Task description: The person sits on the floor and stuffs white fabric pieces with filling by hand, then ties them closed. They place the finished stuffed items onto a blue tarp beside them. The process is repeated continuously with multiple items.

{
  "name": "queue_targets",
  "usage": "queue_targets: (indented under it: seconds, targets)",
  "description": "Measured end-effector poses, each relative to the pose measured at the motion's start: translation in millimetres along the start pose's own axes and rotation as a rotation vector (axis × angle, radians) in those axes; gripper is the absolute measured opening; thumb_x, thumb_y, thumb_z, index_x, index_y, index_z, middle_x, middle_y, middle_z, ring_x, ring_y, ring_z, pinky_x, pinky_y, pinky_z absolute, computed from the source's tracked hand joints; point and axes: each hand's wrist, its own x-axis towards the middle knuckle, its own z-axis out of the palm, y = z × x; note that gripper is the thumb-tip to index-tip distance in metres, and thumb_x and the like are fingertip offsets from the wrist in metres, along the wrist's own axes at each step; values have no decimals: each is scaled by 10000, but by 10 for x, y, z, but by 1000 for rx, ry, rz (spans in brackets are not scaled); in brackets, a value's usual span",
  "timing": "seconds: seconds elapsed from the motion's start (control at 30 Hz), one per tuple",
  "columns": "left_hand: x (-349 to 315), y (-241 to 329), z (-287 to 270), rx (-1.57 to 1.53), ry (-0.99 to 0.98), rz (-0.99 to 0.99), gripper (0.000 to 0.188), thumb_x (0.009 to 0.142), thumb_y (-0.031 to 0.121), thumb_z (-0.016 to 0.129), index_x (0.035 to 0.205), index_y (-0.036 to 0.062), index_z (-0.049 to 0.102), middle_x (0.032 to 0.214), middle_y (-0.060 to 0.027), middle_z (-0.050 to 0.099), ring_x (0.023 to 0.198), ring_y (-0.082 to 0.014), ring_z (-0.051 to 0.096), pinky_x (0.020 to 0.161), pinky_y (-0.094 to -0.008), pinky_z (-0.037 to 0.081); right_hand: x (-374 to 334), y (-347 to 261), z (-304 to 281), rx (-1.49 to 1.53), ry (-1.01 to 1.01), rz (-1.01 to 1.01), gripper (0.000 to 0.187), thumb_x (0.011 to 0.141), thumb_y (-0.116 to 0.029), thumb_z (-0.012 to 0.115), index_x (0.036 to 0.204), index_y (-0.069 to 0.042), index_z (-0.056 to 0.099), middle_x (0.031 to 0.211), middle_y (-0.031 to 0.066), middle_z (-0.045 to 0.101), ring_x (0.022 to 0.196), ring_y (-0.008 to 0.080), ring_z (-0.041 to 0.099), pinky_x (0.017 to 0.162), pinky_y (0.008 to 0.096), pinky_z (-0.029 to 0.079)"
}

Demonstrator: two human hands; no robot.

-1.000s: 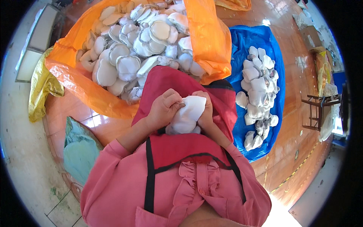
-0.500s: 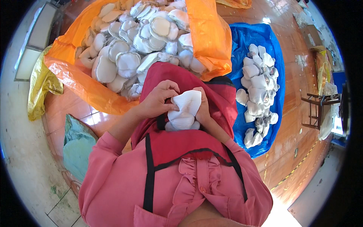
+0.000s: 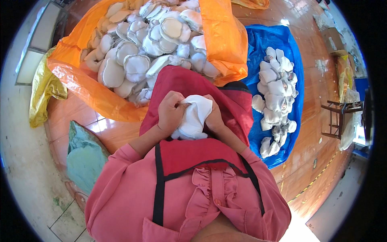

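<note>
Over my lap, on the dark red apron [image 3: 177, 82], I hold a white padded fabric piece [image 3: 194, 117] between both hands. My left hand [image 3: 171, 111] is closed on its upper left edge, the fingers curled in. My right hand [image 3: 213, 115] grips the opposite edge, with its fingers partly hidden behind the fabric. A fold or opening shows along the piece's top, and a fluffy white edge sticks out at its bottom. Past my knees, a big orange sack [image 3: 223, 38] holds a heap of similar flat white padded pieces [image 3: 135, 68].
To the right, a blue sack [image 3: 252, 52] lies spread with rounded white pieces [image 3: 276, 103] in a pile. A yellow sack [image 3: 44, 90] and a green sack [image 3: 84, 159] lie at left. A wooden stool [image 3: 340, 119] and a cardboard box [image 3: 333, 40] stand far right.
My left hand has moved in and curled around the piece's upper left edge. The piece has turned and tilted between my hands, which are now closer together at its top.
</note>
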Motion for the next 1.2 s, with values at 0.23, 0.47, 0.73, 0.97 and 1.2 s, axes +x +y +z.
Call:
queue_targets:
  seconds: [0.23,0.47,0.73,0.97,1.2]
  targets:
    - [-95,34,76,-366,-167,-529,258,892,171,690,1073,17,588,967,-112,655,885,-189,641,761,-310,517,-49,-15,79,137,89,-238,158,848,26,648,956,-62,573,908,-8,575,822,81,536,736,254,464]
    - [-116,143,25,-487,-458,-623,403,884,298,712,1153,9,631,982,-106,698,864,-184,665,774,-324,520,-75,-105,53,101,113,-313,156,831,58,632,894,-67,563,860,-4,548,786,99,531,717,250,456]
    - [-133,271,-27,24,-609,-298,331,869,256,723,1107,33,669,994,-146,708,876,-221,691,767,-333,521,-76,-109,15,237,241,-261,132,849,44,592,898,-72,551,882,10,582,788,111,559,705,264,481]
    - [148,446,-50,-373,-605,-758,323,892,234,711,1129,20,666,958,-37,697,829,-102,634,722,-273,510,45,-217,-155,-191,18,-524,205,816,11,650,1002,-46,583,950,52,585,863,163,569,770,284,468]
    - [-33,270,32,-390,-404,-454,238,899,145,699,1094,10,687,960,-29,705,808,-80,623,721,-257,505,-72,-211,-59,-265,209,-617,336,821,14,665,1147,4,584,1019,97,580,936,208,578,844,315,468]
